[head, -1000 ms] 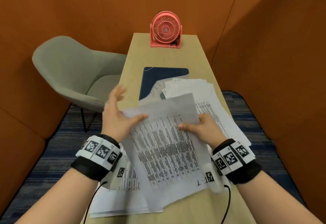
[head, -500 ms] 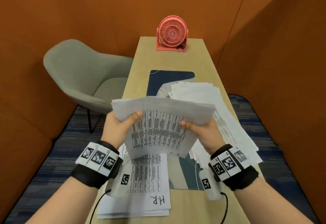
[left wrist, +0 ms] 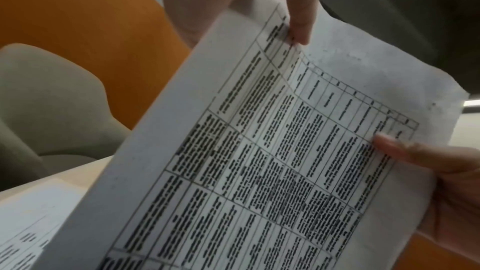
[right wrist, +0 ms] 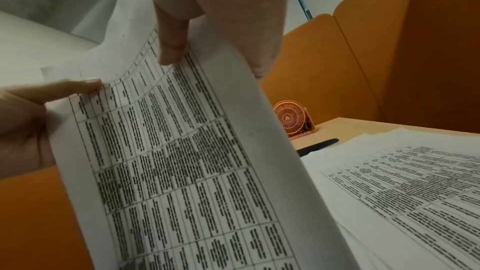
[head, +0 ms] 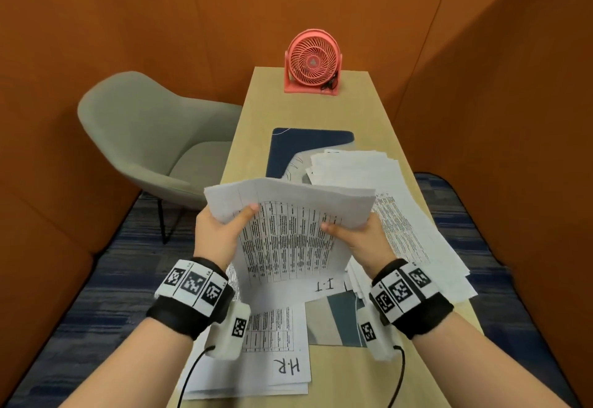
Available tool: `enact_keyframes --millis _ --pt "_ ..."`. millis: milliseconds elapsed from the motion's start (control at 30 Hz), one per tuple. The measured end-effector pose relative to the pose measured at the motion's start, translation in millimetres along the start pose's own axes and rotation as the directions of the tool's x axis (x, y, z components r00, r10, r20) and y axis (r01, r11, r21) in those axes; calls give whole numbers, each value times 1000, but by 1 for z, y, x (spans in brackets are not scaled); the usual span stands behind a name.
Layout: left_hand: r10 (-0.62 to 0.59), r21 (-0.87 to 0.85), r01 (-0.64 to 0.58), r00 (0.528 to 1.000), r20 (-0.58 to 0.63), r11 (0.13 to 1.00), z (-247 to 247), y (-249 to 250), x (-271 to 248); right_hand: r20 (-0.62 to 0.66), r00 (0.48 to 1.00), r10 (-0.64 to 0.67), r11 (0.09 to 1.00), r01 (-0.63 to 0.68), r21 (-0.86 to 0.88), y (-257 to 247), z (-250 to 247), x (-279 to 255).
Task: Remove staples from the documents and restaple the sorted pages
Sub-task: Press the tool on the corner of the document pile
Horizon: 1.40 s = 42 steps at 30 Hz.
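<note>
Both hands hold up a printed sheet marked "I-T" point(head: 288, 237) above the table, its top edge curling toward me. My left hand point(head: 221, 231) pinches its left edge, thumb on the printed side. My right hand point(head: 356, 234) pinches the right edge the same way. The left wrist view shows the table-print sheet point(left wrist: 272, 161) with a thumb on each side. The sheet point(right wrist: 182, 151) fills the right wrist view too. A stack topped by a page marked "H.R" point(head: 276, 353) lies flat beneath my left wrist. A loose spread of printed pages point(head: 394, 215) covers the table's right side.
A pink desk fan point(head: 313, 64) stands at the far end of the narrow wooden table point(head: 308, 112). A dark blue mat point(head: 288, 151) lies mid-table, partly under the pages. A grey chair point(head: 147, 138) stands left of the table. Orange walls close in on all sides.
The sheet has been lifted from over the pile into the air, and my left hand, open a second ago, now pinches its left edge. The "H.R" stack is uncovered.
</note>
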<state>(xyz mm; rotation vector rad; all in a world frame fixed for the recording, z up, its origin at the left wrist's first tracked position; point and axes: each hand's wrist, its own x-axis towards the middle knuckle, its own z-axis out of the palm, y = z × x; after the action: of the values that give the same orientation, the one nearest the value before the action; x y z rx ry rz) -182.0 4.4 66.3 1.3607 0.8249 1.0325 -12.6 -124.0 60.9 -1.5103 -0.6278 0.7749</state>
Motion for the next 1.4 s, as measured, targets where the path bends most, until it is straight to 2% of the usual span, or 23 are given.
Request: enact_keyframes --millis 133,233,300,367,433,500,533,567,633,667,700,733,800,867,933,1000,1100,1167,1233,1300,1367,1400 --pt "16 -40 -17 1000 -16 999 2 11 5 -26 1000 -3 999 4 46 -14 -5 0" --pt "25 -78 -21 998 49 997 2 21 11 67 998 17 990 -26 138 -33 -16 -2" --pt "-48 8 48 988 146 999 4 14 14 115 991 63 983 -82 162 -36 -24 2" --pt "-177 99 158 959 222 982 8 -3 14 75 989 127 980 -137 145 -25 -32 10" --pt "-256 156 225 941 223 962 15 -22 11 -2 983 182 980 -181 87 -5 -42 19" --pt "-283 252 239 946 157 938 23 -36 6 -108 967 231 958 -246 -147 27 -58 27" --pt "-294 299 248 948 122 922 26 -42 3 -156 957 246 896 -285 -341 44 -68 28" --pt "-303 337 254 947 102 907 28 -49 2 -204 941 268 762 -337 -553 60 -78 26" --pt "-312 389 255 946 91 885 28 -60 -1 -281 885 372 384 -422 -821 93 -95 17" --pt "-315 397 256 945 90 882 28 -65 -2 -294 854 428 248 -424 -871 103 -99 9" --pt "-319 400 259 944 90 879 28 -67 -3 -296 837 460 180 -414 -892 116 -104 4" --pt "-323 402 265 943 84 877 27 -69 -3 -293 828 477 162 -411 -897 121 -106 -2" --pt "-330 402 274 941 75 874 27 -69 -4 -306 848 434 186 -417 -890 132 -111 -7" --pt "-336 399 278 938 82 874 27 -67 -5 -347 856 385 174 -436 -883 136 -115 -7" --pt "-335 396 275 938 89 876 27 -66 -7 -405 814 417 174 -508 -843 132 -117 -6" --pt "-327 380 271 941 90 884 25 -65 -8 -421 766 485 213 -571 -793 128 -119 -5" --pt "-328 349 276 939 101 896 21 -64 -9 -426 734 528 335 -641 -690 117 -121 -6" --pt "-334 335 278 935 120 900 19 -61 -9 -453 760 466 467 -646 -604 102 -118 -5" --pt "-331 321 273 933 139 907 19 -58 -10 -491 809 324 664 -564 -491 76 -111 -2" --pt "-312 313 254 938 150 915 19 -56 -11 -525 839 144 834 -388 -391 40 -101 2" --pt "-303 316 240 938 168 918 20 -53 -13 -564 826 -5 960 -155 -235 4 -90 6" --pt "-301 315 234 936 182 920 21 -52 -14 -582 811 -65 988 -31 -153 -13 -83 7"
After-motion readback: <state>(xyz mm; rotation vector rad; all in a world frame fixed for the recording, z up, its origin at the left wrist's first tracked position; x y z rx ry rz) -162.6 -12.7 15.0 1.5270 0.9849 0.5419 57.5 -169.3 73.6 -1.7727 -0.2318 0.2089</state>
